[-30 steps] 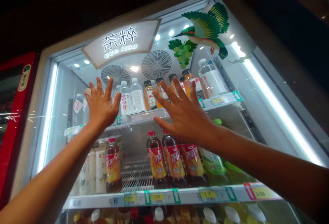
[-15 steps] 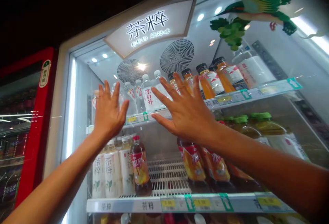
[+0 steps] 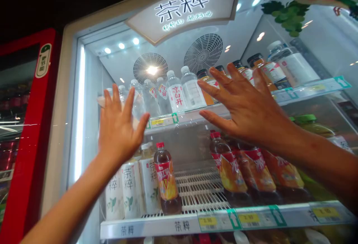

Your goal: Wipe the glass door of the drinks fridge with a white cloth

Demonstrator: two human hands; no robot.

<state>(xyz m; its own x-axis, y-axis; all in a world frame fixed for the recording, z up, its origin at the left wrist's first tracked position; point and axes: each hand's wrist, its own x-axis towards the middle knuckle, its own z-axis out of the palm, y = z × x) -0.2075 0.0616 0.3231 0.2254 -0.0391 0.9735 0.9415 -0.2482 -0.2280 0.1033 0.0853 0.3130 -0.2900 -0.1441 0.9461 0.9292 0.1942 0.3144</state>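
Both of my hands are raised in front of a lit drinks fridge, fingers spread and holding nothing. My left hand (image 3: 119,128) covers part of the upper shelf's left end, near several clear water bottles (image 3: 177,94). My right hand (image 3: 240,106) is in front of the upper shelf's right half and hides some of the orange drink bottles with black caps (image 3: 270,70). Below it, large iced tea bottles (image 3: 229,169) stand on the lower shelf. A smaller red-capped tea bottle (image 3: 166,180) stands beside white-labelled tea bottles (image 3: 131,188) on the left. Whether either hand touches any glass, I cannot tell.
A lit sign (image 3: 184,11) hangs across the fridge top above two round vents (image 3: 203,53). Price tags line the lower shelf edge (image 3: 153,227). A red-framed fridge (image 3: 41,124) stands to the left. Green leaf-and-grape decoration (image 3: 289,18) sits at the upper right.
The view has shifted, so the fridge and its bottles sit further right in the picture. My right hand has moved right and slightly up; my left hand a little right. Both stay spread.
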